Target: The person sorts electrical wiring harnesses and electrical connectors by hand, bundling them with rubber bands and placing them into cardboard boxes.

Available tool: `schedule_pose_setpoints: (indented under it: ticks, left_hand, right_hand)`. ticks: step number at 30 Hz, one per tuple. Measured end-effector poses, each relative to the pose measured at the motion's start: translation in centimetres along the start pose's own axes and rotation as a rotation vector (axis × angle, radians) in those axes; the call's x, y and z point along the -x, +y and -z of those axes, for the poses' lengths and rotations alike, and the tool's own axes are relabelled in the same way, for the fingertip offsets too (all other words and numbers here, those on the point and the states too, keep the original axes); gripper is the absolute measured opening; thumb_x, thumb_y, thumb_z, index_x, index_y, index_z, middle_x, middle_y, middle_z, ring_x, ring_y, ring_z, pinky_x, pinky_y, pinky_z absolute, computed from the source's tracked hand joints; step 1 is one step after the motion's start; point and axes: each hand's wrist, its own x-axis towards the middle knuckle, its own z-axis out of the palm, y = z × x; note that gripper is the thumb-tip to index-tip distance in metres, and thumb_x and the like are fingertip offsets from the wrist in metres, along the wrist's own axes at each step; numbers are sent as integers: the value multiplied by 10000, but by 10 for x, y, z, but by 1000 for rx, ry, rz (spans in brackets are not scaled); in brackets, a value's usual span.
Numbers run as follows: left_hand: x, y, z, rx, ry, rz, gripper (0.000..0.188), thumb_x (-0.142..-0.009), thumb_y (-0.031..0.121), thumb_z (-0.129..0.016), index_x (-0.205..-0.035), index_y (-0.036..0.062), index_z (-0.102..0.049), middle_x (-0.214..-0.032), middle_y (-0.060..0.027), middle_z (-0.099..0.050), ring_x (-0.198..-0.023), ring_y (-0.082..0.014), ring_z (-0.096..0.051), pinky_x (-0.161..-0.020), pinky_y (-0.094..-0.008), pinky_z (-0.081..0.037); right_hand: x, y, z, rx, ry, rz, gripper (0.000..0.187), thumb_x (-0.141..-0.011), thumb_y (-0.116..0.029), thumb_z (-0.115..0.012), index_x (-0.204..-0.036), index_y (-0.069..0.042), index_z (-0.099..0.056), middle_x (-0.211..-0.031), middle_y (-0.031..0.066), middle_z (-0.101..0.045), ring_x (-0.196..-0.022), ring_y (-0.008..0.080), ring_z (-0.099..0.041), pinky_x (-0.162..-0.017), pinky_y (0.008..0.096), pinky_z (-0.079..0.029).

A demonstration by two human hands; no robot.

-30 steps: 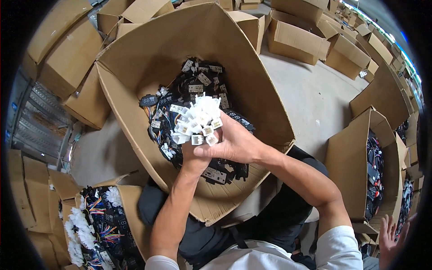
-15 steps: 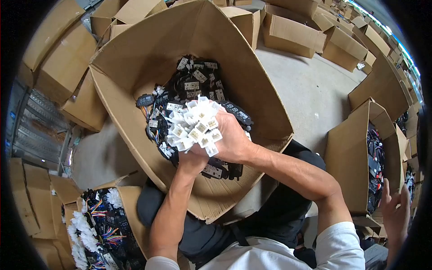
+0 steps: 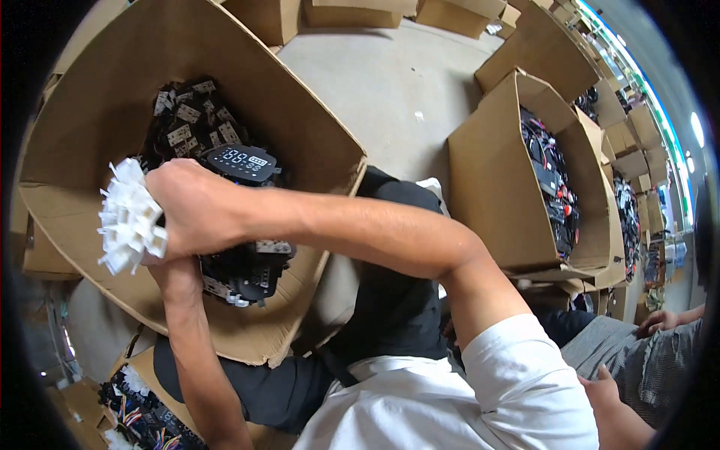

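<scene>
A thick bundle of white plastic wire connectors [image 3: 129,217] sticks out to the left of my two hands. My right hand [image 3: 196,208] is closed around it in a fist, knuckles up. Just beneath, my left hand [image 3: 174,271] is pressed against the same bundle; its fingers are mostly hidden, and it looks closed on it. Both hands are over a large open cardboard box [image 3: 300,105]. Inside lie many black display modules with circuit boards [image 3: 187,124]. One black display panel [image 3: 244,163] with a digit face lies right beside my right wrist.
Another carton [image 3: 487,172] at right holds black parts and cables. At lower left, a box contains modules with coloured wires [image 3: 139,416] and white plugs. A co-worker's hand [image 3: 604,394] and grey-clad leg [image 3: 622,360] are at lower right. More cartons [image 3: 352,13] stand behind on concrete floor.
The view has swung right, so the box and my hands now appear further left. My hands have turned, and the connector bundle points left instead of up. More of the co-worker shows.
</scene>
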Motion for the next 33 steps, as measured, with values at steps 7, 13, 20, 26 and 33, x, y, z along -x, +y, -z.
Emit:
schedule_pose_setpoints:
  ticks: [7,13,20,26,33]
  left_hand:
    - [-20,38,-22,315,-75,371,420,-1033,311,-548,-1283,-25,-587,-1232,-116,-631,-1189,-218,-576,-1029,-361,-451]
    - [-18,25,-8,241,-17,250,254,-1035,270,-567,-874,82,-509,-832,-1,-469,-881,-163,-488,-897,-339,-403]
    - [-17,17,-37,112,56,368,372,-1033,284,-577,-736,139,-407,-719,28,-358,-738,-129,-388,-814,-318,-379]
    - [-13,1,-44,62,57,428,308,-1024,246,-595,-780,117,-459,-732,17,-402,-751,-128,-419,-799,-304,-390]
    - [-12,5,-37,-11,58,450,337,-1009,272,-619,-748,102,-491,-732,7,-402,-748,-135,-421,-826,-311,-391]
  right_hand:
    - [70,-16,87,-44,217,92,440,-819,-237,-782,-1123,56,-656,-1022,182,-720,-966,262,-696,-846,339,-557]
    - [260,58,148,-112,1197,-479,304,-991,-237,-612,-998,56,-695,-915,122,-711,-890,182,-685,-841,306,-542]
    - [467,193,51,79,815,-1232,221,-893,-152,-641,-983,38,-708,-809,73,-708,-738,138,-643,-683,332,-520]
    - [499,261,12,370,627,-1317,241,-890,-131,-623,-1030,47,-705,-938,154,-741,-866,335,-700,-798,396,-536]
    - [477,272,4,493,457,-1615,231,-862,-229,-701,-988,-40,-742,-955,176,-731,-910,350,-699,-816,426,-539]
